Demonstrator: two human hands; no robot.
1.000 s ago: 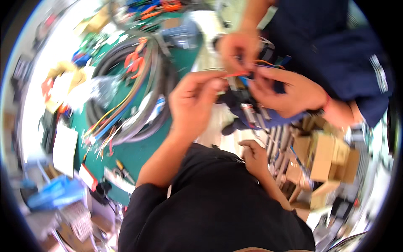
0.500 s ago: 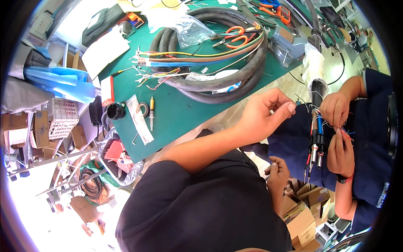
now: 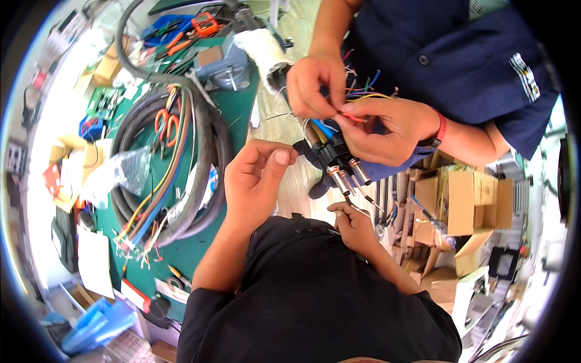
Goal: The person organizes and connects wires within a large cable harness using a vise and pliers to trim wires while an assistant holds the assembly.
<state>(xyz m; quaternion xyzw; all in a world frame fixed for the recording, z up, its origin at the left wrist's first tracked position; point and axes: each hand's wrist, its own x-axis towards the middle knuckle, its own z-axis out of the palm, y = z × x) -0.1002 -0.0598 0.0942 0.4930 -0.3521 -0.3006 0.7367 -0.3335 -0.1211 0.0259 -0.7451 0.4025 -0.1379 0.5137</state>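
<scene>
My left hand [image 3: 257, 181] is raised between the table and a cable end, its fingers curled and thumb laid against the index finger; anything pinched there is too small to make out. Lower and to the right, my right hand [image 3: 356, 228] has its fingers bent in close to thin leads under the connector; their grip is partly hidden. The black connector [image 3: 330, 151] has several metal pins and hangs from brown and blue wires. Above it, a co-worker's two hands [image 3: 315, 85] pinch a red wire [image 3: 354, 117], with several coloured wires fanning out behind.
On the green table [image 3: 242, 103] at left lies a coiled thick black cable [image 3: 221, 145] with orange-handled scissors [image 3: 166, 127] on it. A white-wrapped sleeve [image 3: 260, 51] covers the cable near the co-worker. Open cardboard boxes [image 3: 451, 202] stand at right.
My view has swung to the right, so the table now sits at the left and the co-worker higher up. The co-worker's hands still work at the wires; my hands keep much the same pose.
</scene>
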